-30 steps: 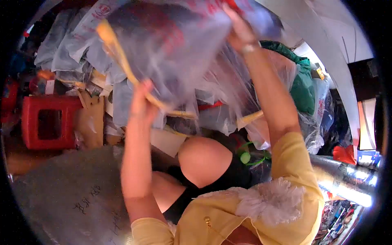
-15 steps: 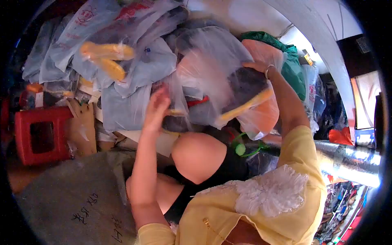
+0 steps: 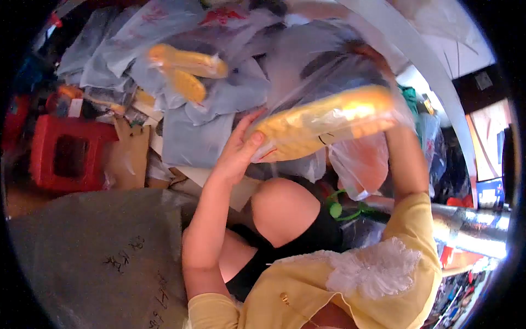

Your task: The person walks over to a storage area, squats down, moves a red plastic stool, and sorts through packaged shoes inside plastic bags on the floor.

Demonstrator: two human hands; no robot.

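Note:
A clear plastic bag (image 3: 323, 123) with a yellow-soled, dark-topped item inside, perhaps a shoe, is held up in front of the knees. My left hand (image 3: 241, 147) grips its left end, thumb on top and fingers behind. Behind the bag's right end is my right hand (image 3: 378, 60), blurred and partly covered by plastic, its fingers hard to make out. Another bagged pair with yellow soles (image 3: 189, 68) lies on the grey plastic bags (image 3: 197, 137) at the upper left.
A red plastic stool (image 3: 74, 153) stands at the left beside cardboard (image 3: 129, 156). A large dark grey sack (image 3: 93, 252) with handwriting lies at the lower left. A green object (image 3: 335, 210) sits right of the knee, near a silvery roll (image 3: 474, 230) at the right.
The pair with yellow soles has left my hands and lies on the pile. Another yellow-soled bag has been lifted from the right side, and my left hand has closed on its left end.

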